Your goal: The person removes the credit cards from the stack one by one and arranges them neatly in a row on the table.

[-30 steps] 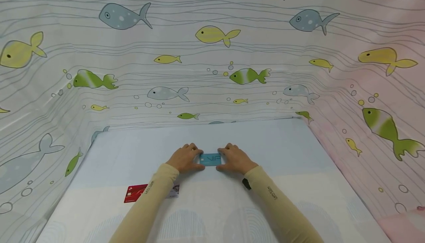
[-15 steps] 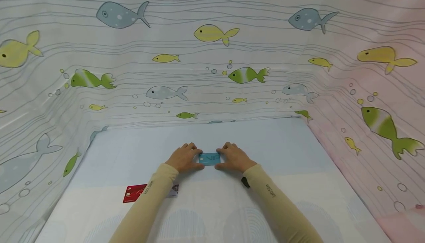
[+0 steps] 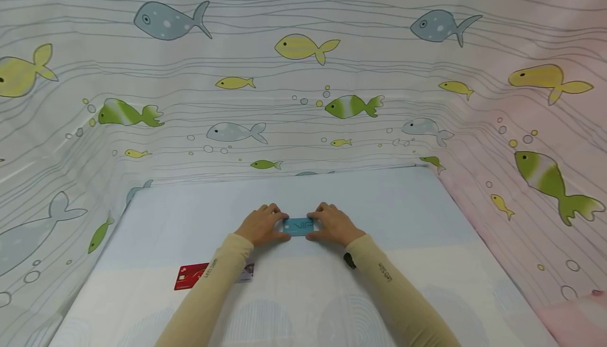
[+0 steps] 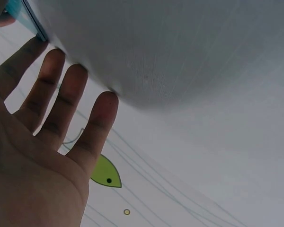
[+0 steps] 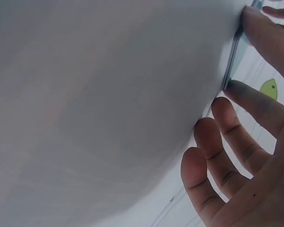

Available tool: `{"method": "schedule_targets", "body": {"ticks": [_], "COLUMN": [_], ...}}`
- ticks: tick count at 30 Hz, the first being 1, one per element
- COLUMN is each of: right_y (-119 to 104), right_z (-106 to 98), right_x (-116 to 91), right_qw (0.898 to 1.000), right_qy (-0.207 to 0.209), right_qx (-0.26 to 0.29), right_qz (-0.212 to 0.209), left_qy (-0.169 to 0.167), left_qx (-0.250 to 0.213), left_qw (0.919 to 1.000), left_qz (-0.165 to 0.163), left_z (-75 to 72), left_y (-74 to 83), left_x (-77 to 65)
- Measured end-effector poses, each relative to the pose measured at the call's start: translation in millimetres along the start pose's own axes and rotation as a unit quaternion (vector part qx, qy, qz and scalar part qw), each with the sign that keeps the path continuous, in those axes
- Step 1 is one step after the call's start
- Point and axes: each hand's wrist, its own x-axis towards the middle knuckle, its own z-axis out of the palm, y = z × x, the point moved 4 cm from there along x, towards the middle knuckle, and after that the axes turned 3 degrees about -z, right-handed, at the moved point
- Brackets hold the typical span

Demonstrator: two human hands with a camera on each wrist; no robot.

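Note:
A blue card (image 3: 299, 227) with "VIP" lettering and a chip lies flat near the middle of the table in the head view. My left hand (image 3: 263, 226) pinches its left end between thumb and index finger, tips at the corners. At the right end, my right hand (image 3: 335, 225) does the same. Seen edge-on in the right wrist view, the card edge (image 5: 232, 59) shows several thin layers, like stacked cards. The other fingertips of both hands rest at the tabletop. A red card (image 3: 189, 276) lies partly beneath my left forearm in view.
Another card with a dark picture (image 3: 246, 273) shows right of the left sleeve (image 3: 208, 294), partly hidden by it. A small black object (image 3: 349, 260) sits at the right sleeve's cuff. Fish-printed sheeting (image 3: 284, 83) encloses the pale table (image 3: 379, 205) at the back and sides.
The head view has drifted slightly, so everything appears a few pixels further left. Both hands keep their hold on the blue card, which stays in place on the table.

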Motion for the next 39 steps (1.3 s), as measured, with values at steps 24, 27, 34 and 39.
{"method": "schedule_targets", "body": {"ticks": [24,27,34,39], "right_y": [-1.2,-1.2,0.5,0.0], "right_z": [-2.8,-3.7,-3.7,-4.2], "right_x": [-2.0,-2.2,-1.8,-2.9], "right_qw": [1.0,1.0,1.0,1.0], "right_qy": [0.014,0.013,0.013,0.013], "right_qx": [-0.008,-0.009,-0.011,-0.004], "right_qz": [-0.025,-0.026,-0.017,-0.015], "left_qy": [0.002,0.001,0.001,0.005], "left_qx": [0.007,0.014,0.009,0.008], "left_qw": [0.9998,0.9997,0.9996,0.9993], "left_qz": [0.018,0.018,0.026,0.037], "left_z": [0.3,-0.8,-3.5,-3.5], "left_y": [-2.8,-2.9,-0.7,1.0], "left_x": [2.8,2.8,2.3,2.2]}}
